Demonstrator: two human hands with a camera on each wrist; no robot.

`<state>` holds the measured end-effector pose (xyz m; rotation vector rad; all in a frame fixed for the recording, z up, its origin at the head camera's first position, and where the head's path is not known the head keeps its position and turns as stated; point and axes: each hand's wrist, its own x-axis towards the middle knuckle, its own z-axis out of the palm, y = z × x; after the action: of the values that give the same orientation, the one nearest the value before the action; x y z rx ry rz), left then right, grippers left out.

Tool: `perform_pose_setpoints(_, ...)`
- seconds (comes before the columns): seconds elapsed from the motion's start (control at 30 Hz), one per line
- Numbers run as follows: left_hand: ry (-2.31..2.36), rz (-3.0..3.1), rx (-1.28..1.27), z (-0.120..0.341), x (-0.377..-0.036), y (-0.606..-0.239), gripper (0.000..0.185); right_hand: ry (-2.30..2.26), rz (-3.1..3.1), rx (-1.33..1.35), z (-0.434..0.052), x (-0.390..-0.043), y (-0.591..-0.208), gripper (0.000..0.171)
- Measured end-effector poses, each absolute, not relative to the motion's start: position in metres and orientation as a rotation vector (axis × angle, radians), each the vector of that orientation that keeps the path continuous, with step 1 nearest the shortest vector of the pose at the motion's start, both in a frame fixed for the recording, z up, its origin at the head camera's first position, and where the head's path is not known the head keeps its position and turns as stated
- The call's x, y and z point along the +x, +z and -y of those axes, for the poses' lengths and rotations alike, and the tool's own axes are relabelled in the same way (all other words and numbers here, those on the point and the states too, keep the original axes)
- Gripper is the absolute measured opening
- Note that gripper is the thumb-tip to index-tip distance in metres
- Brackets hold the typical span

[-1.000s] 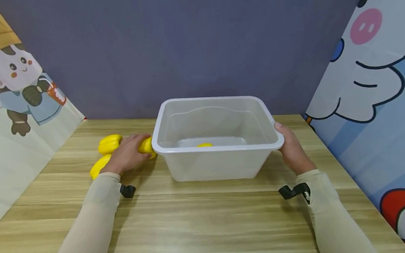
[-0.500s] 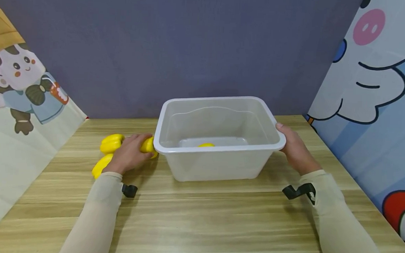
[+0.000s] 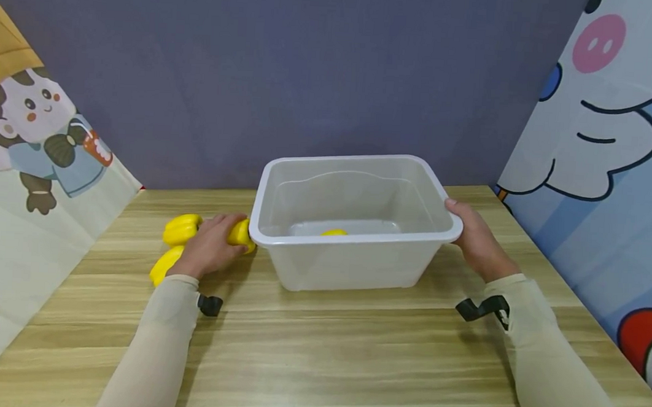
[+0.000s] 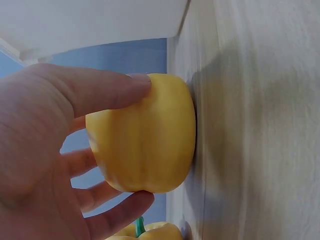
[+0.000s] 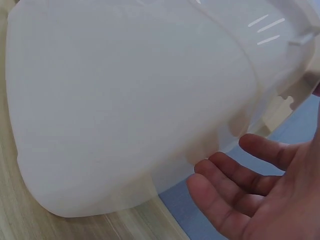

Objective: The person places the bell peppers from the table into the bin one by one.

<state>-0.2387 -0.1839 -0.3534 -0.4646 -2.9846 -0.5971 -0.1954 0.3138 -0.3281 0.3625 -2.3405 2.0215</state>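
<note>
The left hand point(image 3: 211, 248) has its thumb and fingers curled around a yellow pepper point(image 4: 145, 146) that rests on the wooden table point(image 3: 318, 344), just left of the white plastic tub point(image 3: 350, 266). The step in hand seems to be the taking of this pepper: it is gripped but not yet lifted. The next move probably calls for raising it above the tub's near-left rim, which stands close beside the knuckles, and then carrying it over to the right.

The right hand point(image 3: 476, 239) lies at the right end of the tub, thumb on the rim. In the right wrist view its fingers point(image 5: 235, 172) are loosely open under the rim, and it is hard to say if they press the wall or only come near it.

Two more yellow peppers point(image 3: 179, 228) lie on the table left of the gripped one, touching or almost touching the hand. One small yellow piece point(image 3: 334, 233) shows inside the tub, on its bottom. A purple wall stands behind, with cartoon panels at the left and right sides.
</note>
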Motion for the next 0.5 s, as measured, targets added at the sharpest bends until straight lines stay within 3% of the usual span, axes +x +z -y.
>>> perform_pose_setpoints(0.5, -0.570, 3.013, -0.461, 0.1846, -0.2403, -0.3532, 0.069, 1.947, 2.362, 0.381, -0.3135, -0.1966, -0.3311, 0.055)
